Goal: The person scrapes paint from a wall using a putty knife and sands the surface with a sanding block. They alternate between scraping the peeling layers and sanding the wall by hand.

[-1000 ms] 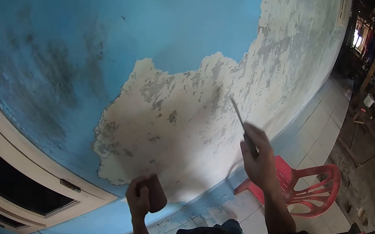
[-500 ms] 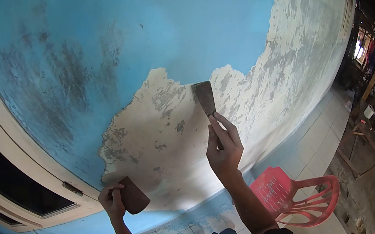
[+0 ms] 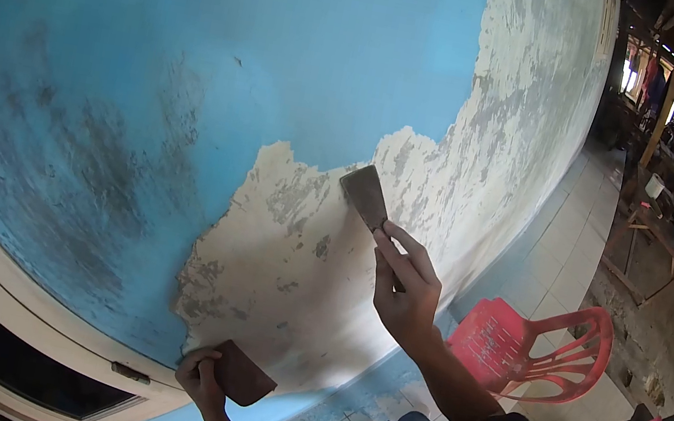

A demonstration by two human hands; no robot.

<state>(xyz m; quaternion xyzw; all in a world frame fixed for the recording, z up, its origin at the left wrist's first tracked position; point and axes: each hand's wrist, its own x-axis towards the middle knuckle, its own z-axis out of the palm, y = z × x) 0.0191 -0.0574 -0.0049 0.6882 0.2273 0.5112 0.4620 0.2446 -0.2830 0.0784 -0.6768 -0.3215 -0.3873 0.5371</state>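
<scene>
My right hand point(image 3: 408, 288) grips a scraper point(image 3: 365, 197) with a dark, wide blade. Its blade edge lies at the wall, right by the ragged border between the blue paint point(image 3: 319, 54) and the bare whitish patch point(image 3: 278, 236). Lower left, my left hand point(image 3: 201, 378) holds a dark brown flat plate point(image 3: 245, 374) by one end, between thumb and fingers. That plate overlaps the bottom of the bare patch in this view, near the cream window frame point(image 3: 54, 332).
A red plastic chair point(image 3: 495, 338) stands on the tiled floor to the right. Dark smudges point(image 3: 107, 161) mark the blue wall at left. Farther right are a wooden table point(image 3: 663, 227) and timber posts. Paint flakes lie on the floor below.
The view has shifted a little, so the wall and both hands sit slightly lower in the picture. Both hands keep their holds, and the scraper stays by the same paint border.
</scene>
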